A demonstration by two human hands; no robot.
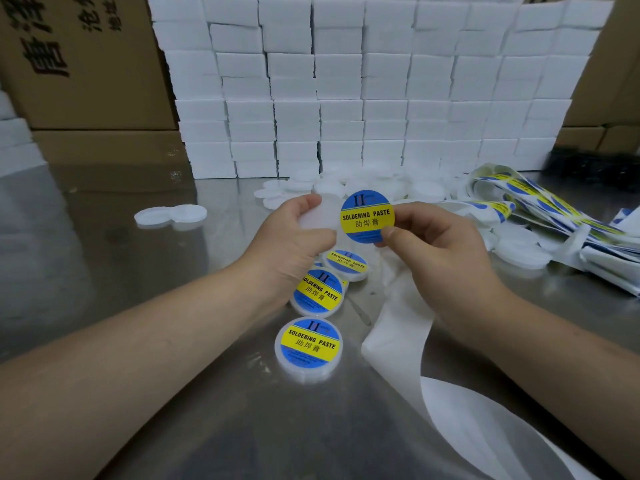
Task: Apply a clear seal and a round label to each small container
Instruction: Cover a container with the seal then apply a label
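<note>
above the middle of the steel table (138,306), both forearms reach forward from the lower corners and the hands meet close together. the left hand (298,233) is turned palm inward, its fingers and thumb curled round a plain white container (320,218), which it holds up off the table. the right hand (433,244) pinches a round label (367,216) by its lower right edge between thumb and forefinger, the other fingers folded loosely behind. the label faces the camera, blue with a yellow band that reads "soldering paste", and its left edge overlaps the right side of the held container; whether it already sticks there, i cannot tell. below the hands three labelled containers lie on the table in a loose line: the nearest labelled container (308,348) lies apart, the middle labelled container (318,292) and the far labelled container (346,265) sit partly under the left wrist. a white backing strip (398,334) trails from under the right hand toward the near right edge. a heap of unlabelled containers (426,190) lies behind the hands, label strips (519,202) curl at the right, and a wall of white boxes (346,98) stands behind, with cardboard cartons (86,64) at the left.
</note>
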